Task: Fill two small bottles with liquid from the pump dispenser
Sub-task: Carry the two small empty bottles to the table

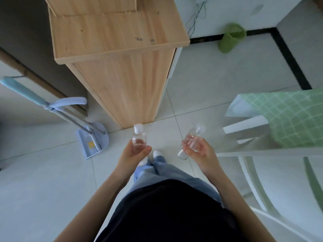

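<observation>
My left hand [133, 155] grips a small clear bottle [139, 138] with a white cap, held upright over the floor. My right hand [199, 151] holds a second clear bottle [189, 141], tilted with its cap pointing up and to the right. Both hands hover in front of my body, a little apart from each other. Both bottles look transparent; whether they hold liquid I cannot tell. No pump dispenser is in view.
A wooden cabinet [120, 55] stands just ahead. A blue dustpan and broom [90, 138] lean at the left. A green basket [231, 38] lies on the tiled floor at the back right. A green checked cloth [288, 117] and white furniture [272, 180] fill the right side.
</observation>
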### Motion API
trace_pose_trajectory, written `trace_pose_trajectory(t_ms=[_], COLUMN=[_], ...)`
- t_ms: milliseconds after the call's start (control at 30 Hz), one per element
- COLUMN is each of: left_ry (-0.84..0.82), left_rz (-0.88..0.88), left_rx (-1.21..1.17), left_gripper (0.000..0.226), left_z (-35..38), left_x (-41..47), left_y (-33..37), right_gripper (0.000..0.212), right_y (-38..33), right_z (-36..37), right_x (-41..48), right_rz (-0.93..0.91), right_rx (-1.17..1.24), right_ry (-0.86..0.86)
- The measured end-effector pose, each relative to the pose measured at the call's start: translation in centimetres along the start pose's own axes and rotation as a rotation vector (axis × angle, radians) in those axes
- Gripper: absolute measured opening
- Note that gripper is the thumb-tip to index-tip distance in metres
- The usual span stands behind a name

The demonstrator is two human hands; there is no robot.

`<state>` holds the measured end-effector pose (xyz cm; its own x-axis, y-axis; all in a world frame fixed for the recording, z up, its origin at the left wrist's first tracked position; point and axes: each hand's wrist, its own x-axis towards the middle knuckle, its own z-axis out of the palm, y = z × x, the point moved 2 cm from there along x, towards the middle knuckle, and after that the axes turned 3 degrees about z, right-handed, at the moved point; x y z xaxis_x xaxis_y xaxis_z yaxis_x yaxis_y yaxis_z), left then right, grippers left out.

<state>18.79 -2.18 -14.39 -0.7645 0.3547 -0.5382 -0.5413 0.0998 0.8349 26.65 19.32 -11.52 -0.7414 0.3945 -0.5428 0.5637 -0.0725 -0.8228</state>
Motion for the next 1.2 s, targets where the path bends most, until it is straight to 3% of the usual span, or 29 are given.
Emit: trace_pose_trajectory(t_ms=[467, 767, 967, 1033, 1200], left_ry=[-0.353, -0.596, -0.763, -0.966, -1.088], left_rz=[-0.03, -0.068, -0.097, -0.117, -0.111], left_rx=[0.31, 0.474, 0.595, 0.716, 0.78], left_gripper=[0.021, 0.021, 0.022, 0.024, 0.041], left_z=[6.8, 16.0, 19.3, 23.5, 27.5], left_x=[-3.7, -13.0, -17.5, -21.8, -23.8], left_y=[-4.3, -11.1, -15.1, -18.4, -19.0], right_gripper=[0.022, 0.031, 0.023, 0.023, 0.027], right_y=[8.8, 18.9, 23.9, 27.9, 29.9], right_z=[-5.3, -9.4, -10.0, -10.9, -10.6], right_x=[-12.5, -26.9, -33.9, -40.2, -43.1], right_rz=[0.053, 0.102, 0.144, 0.186, 0.205], right_rx=[0.223, 0.389, 0.44, 0.558, 0.68], right_ry=[0.36, 0.62, 0.747, 0.937, 1.078])
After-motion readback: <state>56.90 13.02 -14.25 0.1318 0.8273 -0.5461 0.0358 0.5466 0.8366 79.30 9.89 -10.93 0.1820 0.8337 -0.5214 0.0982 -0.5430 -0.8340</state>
